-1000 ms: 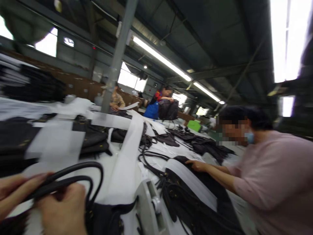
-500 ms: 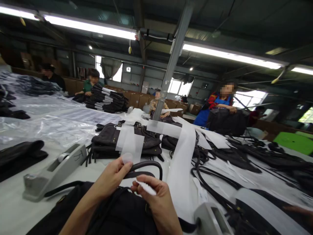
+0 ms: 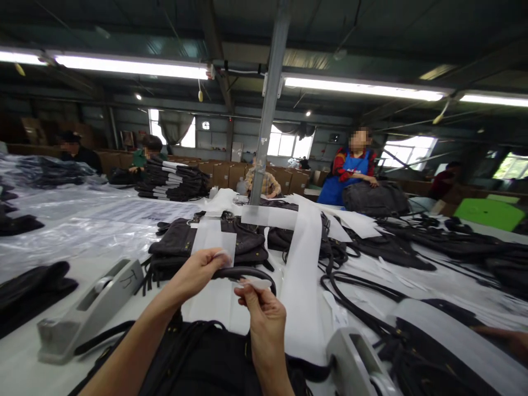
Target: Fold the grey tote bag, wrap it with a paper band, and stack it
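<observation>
So the left hand point(image 3: 198, 272) is pinched shut on the curved black leather bag handle point(image 3: 243, 272), holding it up at about 11 o'clock from the right hand point(image 3: 259, 311). The right hand is closed too, thumb and finger nipping a small strip of clear sticky tape point(image 3: 254, 282) just under the handle's arch. The handle's long axis runs roughly 9 to 3 across the view, looping up out of the black leather handbag point(image 3: 206, 363) lying at 6 o'clock right under the wrists, so the tape sits just below the handle and the right hand is the nearer one to the bare stretch. A grey metal tape dispenser point(image 3: 88, 308) sits at 9 o'clock, a second grey dispenser point(image 3: 355, 360) at 4 o'clock. A long white paper strip point(image 3: 303, 286) runs off toward 12, past a pile of dark bags point(image 3: 206, 245).
</observation>
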A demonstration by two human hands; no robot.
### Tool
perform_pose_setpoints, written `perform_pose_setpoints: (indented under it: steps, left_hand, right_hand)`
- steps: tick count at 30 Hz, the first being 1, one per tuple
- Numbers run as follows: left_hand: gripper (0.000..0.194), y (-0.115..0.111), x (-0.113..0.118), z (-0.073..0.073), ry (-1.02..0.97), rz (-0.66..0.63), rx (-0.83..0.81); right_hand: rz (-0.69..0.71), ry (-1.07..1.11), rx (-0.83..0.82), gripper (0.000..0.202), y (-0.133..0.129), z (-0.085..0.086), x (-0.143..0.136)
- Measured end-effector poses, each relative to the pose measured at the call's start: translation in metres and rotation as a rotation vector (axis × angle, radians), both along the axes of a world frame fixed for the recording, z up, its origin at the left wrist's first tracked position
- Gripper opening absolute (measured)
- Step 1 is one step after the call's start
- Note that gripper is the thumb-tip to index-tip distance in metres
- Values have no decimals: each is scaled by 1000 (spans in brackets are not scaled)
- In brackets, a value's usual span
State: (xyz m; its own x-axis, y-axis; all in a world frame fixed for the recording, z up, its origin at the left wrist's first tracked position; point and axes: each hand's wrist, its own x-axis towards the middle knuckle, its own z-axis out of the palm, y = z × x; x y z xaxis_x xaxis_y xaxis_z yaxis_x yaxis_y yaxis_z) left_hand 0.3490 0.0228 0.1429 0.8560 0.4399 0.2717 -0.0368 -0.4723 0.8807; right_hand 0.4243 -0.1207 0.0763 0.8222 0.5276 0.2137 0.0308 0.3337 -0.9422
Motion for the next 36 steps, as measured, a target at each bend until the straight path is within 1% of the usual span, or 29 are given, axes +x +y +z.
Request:
perform_pose_setpoints:
  steps: [2, 4, 5, 7, 9, 12, 14, 16, 21, 26, 30, 32, 36]
  left_hand:
    - [29, 5, 23, 16, 25, -76, 11]
    - [29, 4, 41, 27, 62, -124, 13]
    - [29, 1, 46, 30, 72, -122, 25]
    - [28, -8, 50, 30, 69, -66, 68]
    - [28, -22, 45, 27, 44, -12, 99]
    - [30, -42, 31, 21, 17, -13, 97]
    - [35, -53, 22, 19, 22, 8, 124]
    - [37, -62, 15, 20, 34, 55, 158]
    - [35, -76, 7, 21, 45, 116, 167]
    - [33, -86, 7, 11, 70, 143, 196]
    - [31, -91, 4, 0, 10, 191, 240]
    - [29, -90, 1, -10, -37, 206, 258]
    - [26, -83, -8, -37, -114, 236, 270]
  right_hand:
    - [19, 42, 50, 35, 1, -2, 4]
    - [39, 92, 100, 34, 0, 0, 7]
    - [44, 117, 130, 32, -1, 2, 7]
    - [47, 157, 202, 28, -4, 8, 7]
    - [49, 182, 259, 25, -9, 15, 6]
    - [55, 170, 271, 27, -16, 24, 4]
    - [58, 154, 242, 32, -20, 28, 3]
    - [74, 145, 194, 37, -23, 31, 2]
    - [112, 146, 76, 43, -25, 30, 2]
    - [112, 156, 9, 48, -23, 28, 3]
    - [93, 164, -44, 45, -23, 29, 3]
    - [72, 149, -68, 42, -22, 28, 0]
    - [-6, 122, -103, 36, -15, 22, -8]
